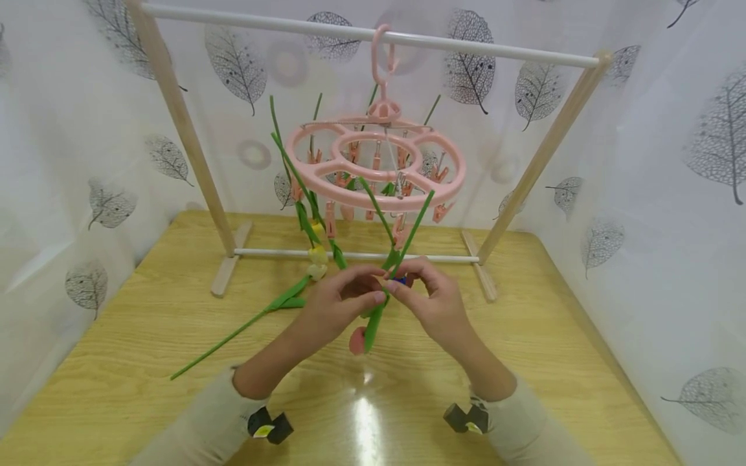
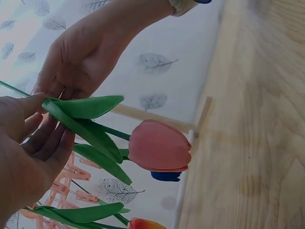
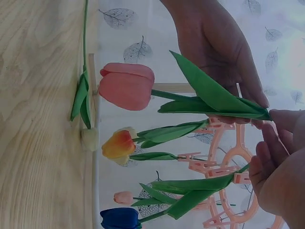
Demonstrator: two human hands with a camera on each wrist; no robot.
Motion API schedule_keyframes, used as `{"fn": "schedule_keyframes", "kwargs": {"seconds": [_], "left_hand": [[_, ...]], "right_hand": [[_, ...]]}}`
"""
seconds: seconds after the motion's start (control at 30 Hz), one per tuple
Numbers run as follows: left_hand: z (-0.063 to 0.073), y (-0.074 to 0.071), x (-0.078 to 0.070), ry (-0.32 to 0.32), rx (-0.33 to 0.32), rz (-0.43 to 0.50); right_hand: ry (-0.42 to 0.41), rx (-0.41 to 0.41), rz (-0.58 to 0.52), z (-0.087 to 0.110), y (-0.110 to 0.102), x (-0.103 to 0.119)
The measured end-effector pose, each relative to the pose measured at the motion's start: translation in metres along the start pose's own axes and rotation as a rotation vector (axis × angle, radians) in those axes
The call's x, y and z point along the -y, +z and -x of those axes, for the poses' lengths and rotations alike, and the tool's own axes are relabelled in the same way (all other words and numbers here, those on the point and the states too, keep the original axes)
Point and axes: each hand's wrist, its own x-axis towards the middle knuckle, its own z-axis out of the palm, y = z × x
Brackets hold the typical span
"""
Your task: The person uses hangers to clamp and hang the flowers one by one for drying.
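Both hands meet on a pink artificial tulip (image 2: 159,145) whose bloom points downward, in front of the hanger. With thumb and fingers the left hand (image 1: 340,301) holds it near the top of its green leaves (image 3: 214,102). The right hand (image 1: 431,301) pinches the stem at about the same place. Just behind is a round pink clip hanger (image 1: 326,188) with several pegs. From it hang a blue tulip (image 3: 119,218), an orange-yellow tulip (image 3: 118,144) and a small pink tulip (image 3: 123,198), blooms down. Whether the held stem touches a peg cannot be told.
A stand with a white top rod (image 1: 262,21) and wooden legs (image 1: 186,129) carries the hanger. One white tulip (image 3: 89,139) lies on the wooden table (image 1: 146,310) at the left, its stem toward the front. A leaf-print curtain (image 1: 641,162) surrounds the table.
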Motion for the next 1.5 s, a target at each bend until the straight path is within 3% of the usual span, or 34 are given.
{"fn": "schedule_keyframes", "kwargs": {"seconds": [0.13, 0.3, 0.43, 0.6, 0.8, 1.03, 1.5], "left_hand": [[0.0, 0.002, 0.001, 0.032, -0.008, -0.017], [-0.001, 0.002, 0.004, 0.065, 0.0, -0.051], [-0.001, 0.002, 0.005, 0.052, 0.02, -0.078], [-0.002, 0.004, 0.006, 0.057, 0.053, -0.127], [0.0, 0.004, 0.005, 0.022, 0.078, -0.121], [0.0, 0.002, 0.006, -0.008, 0.091, -0.137], [0.0, 0.004, 0.008, -0.026, 0.093, -0.11]], "right_hand": [[-0.057, 0.002, -0.007, 0.0, 0.001, -0.002], [-0.048, 0.019, -0.009, 0.001, 0.0, -0.004], [0.008, 0.008, -0.039, 0.001, -0.002, -0.002], [0.057, -0.08, -0.128, 0.001, -0.01, 0.005], [0.047, -0.14, -0.234, -0.002, -0.017, 0.009], [0.002, -0.19, -0.248, -0.004, -0.02, 0.011], [-0.041, -0.184, -0.25, -0.004, -0.016, 0.007]]}}
